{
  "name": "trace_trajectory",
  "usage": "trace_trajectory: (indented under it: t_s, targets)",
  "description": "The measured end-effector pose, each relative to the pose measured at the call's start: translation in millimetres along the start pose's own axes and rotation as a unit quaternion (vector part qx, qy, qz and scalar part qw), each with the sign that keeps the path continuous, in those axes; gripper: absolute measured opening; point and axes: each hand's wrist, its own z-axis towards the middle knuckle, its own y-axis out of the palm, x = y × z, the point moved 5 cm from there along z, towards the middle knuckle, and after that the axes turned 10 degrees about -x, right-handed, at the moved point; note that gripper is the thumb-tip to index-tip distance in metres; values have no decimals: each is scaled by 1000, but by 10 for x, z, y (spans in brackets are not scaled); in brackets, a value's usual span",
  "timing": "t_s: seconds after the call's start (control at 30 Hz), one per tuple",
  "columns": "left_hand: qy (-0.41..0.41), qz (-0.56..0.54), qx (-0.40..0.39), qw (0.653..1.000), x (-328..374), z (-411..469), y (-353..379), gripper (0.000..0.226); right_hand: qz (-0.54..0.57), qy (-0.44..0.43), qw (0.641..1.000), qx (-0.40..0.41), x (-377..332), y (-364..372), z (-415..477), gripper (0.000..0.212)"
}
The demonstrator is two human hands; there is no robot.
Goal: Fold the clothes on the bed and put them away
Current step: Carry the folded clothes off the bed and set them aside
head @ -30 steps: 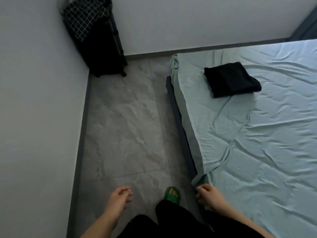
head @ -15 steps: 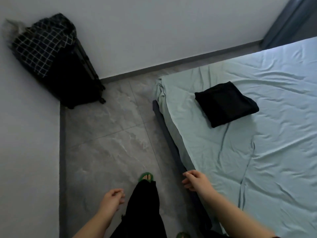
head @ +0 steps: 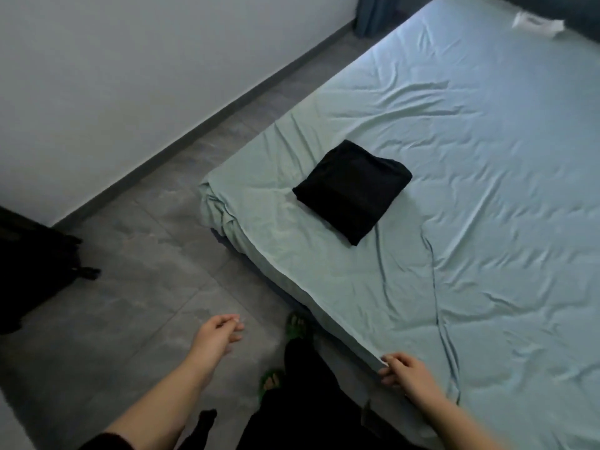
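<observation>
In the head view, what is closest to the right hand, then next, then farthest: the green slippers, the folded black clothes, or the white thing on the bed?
From the right hand:
1. Green slippers, on the floor just to its left.
2. Folded black clothes, farther up the bed, near its corner.
3. White thing, at the bed's far end.

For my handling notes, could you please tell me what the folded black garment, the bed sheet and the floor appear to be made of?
Folded black garment: soft matte fabric, possibly knit; rounded folds, no shine.
Bed sheet: thin smooth woven cloth, pale green; fine creases, slight sheen.
Floor: grey stone-look tile, probably ceramic; veining and grout lines.
</observation>
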Motion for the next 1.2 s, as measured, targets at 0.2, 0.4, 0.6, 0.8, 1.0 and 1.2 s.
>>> trace_trajectory:
  t_s: [0.2, 0.4, 0.6, 0.8, 1.0, 1.2]
  targets:
    - [-12, 67, -14, 998, 680, 591, 185, 10, 57, 34, 998, 7, -457, -63, 539, 18]
    - [3, 127, -67, 990, 1465, 1320, 595, 11, 85, -4, 996, 3, -1501, -138, 1197, 18]
    - [48, 244, -143, 958, 2252, 2294, 1352, 11, 114, -28, 993, 34, -2254, -338, 2036, 15]
    - [334, 589, -98, 729, 3134, 3483, 2451, 45, -8, -71, 966, 249, -2709, -790, 3080, 36]
    - [466, 740, -120, 471, 3244, 4439, 3214, 60, -398, -138, 870, 255, -2976, -939, 4143, 58]
    - [358, 655, -80, 661, 3238, 4895, 2991, 67, -174, 42, 933, 311, -2273, -1436, 4270, 71]
